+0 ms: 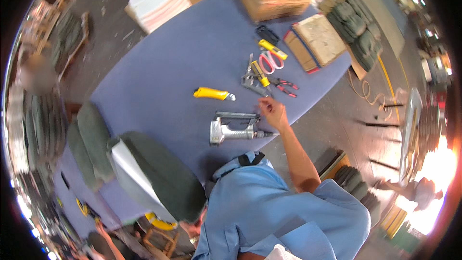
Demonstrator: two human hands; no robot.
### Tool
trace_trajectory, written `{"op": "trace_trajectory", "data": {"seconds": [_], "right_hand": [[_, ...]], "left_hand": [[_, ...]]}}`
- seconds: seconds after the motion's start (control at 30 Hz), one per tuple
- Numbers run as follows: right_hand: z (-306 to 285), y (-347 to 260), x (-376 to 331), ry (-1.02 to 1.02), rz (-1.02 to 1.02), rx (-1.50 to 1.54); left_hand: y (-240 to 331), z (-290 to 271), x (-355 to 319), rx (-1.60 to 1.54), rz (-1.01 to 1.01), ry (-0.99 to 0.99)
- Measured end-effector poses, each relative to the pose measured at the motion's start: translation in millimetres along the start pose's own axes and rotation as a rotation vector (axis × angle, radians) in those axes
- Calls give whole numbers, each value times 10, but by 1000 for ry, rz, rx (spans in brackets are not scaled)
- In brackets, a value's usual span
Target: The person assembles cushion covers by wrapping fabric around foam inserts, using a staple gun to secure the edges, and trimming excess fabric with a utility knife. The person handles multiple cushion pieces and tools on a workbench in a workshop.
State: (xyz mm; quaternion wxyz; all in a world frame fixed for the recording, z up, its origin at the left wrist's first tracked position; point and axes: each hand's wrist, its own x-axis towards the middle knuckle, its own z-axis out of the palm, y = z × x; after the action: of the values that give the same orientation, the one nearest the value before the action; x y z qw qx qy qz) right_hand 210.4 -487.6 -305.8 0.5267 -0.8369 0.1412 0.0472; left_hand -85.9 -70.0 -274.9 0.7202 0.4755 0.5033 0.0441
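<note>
On the blue table lies a silver and black staple gun (pixel 233 132), its hose fitting toward my body. My right hand (pixel 272 114) is just beyond that fitting, near the gun's handle end, fingers loosely bent and apart with nothing visible in them. Close by lie red-handled pliers (pixel 287 86), a yellow screwdriver (pixel 260 73) and a grey metal tool (pixel 251 83). At lower left, a dark green padded cushion (pixel 161 175) with a white strip leans at the table's edge. My left hand (pixel 195 228) grips its lower end, its fingers mostly hidden.
A yellow utility knife (pixel 211 94), pink-handled scissors (pixel 271 61) and a worn box (pixel 317 42) are on the blue table (pixel 163 67). An open carton (pixel 274 2) stands at the far edge. More green cushions (pixel 91 135) sit left. Another person's hand (pixel 99 226) shows at lower left.
</note>
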Motion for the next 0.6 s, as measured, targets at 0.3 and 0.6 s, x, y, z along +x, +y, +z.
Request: {"op": "trace_trajectory", "data": {"seconds": [0.3, 0.6], "right_hand": [[948, -420, 723, -204, -493, -478], [1526, -144, 1608, -492, -531, -665]], "left_hand": [[-402, -297, -754, -163, 123, 37], [-279, 382, -595, 94, 215, 445]]}}
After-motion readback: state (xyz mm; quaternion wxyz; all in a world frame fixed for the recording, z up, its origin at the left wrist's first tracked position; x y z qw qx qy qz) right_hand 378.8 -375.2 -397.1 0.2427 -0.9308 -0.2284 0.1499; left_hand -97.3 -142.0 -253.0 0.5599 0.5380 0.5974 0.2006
